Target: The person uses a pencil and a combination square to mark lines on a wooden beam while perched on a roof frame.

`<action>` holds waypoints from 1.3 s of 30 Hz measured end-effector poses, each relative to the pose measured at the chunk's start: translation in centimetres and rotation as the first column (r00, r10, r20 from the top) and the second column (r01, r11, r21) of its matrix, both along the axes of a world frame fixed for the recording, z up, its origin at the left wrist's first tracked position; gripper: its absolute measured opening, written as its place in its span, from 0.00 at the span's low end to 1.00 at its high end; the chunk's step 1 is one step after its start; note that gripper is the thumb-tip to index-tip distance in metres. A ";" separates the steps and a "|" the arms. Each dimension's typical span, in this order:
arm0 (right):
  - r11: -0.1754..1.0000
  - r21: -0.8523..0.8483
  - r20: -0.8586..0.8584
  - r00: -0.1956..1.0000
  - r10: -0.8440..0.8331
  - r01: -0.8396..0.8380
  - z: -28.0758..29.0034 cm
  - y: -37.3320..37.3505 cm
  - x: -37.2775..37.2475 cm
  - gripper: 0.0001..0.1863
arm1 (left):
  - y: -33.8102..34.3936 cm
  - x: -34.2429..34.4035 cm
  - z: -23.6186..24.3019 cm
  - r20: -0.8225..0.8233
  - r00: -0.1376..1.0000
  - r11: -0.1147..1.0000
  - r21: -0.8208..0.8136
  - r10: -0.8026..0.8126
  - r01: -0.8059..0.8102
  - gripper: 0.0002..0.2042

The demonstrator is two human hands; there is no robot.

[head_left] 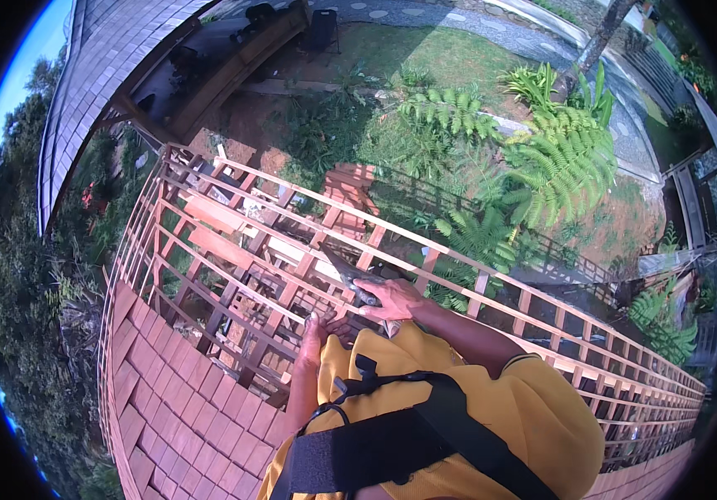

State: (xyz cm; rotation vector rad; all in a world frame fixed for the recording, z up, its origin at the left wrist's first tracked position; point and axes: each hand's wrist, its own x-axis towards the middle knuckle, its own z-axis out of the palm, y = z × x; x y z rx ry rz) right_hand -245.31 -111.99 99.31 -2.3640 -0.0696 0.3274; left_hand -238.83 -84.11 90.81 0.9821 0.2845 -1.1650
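My right hand [396, 298] is closed round the grey grip of a handsaw [347, 270]. The saw's blade points forward and left over the roof frame, and part of the handle is hidden under my fingers. Lower and to the left, my left hand [312, 337] is closed at a thin wooden batten [285, 310], thumb on top. Its other fingers lie partly in shade in front of my yellow shirt. Both hands are close to my body, above the open lattice of battens and rafters [325, 227].
Reddish wooden shingles [200, 400] cover the roof at lower left. Loose boards [212, 213] lie among the battens, with gaps showing the ground below. Ferns [562, 162] grow beyond the eave. Another shingled roof [112, 71] rises at upper left.
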 end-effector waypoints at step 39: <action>0.796 0.069 -0.796 0.514 -0.319 0.601 -31.7 -0.4 -17.1 0.41 | 20.6 -23.6 -4.0 -0.089 -0.013 0.001 0.151 0.996 -0.989 0.20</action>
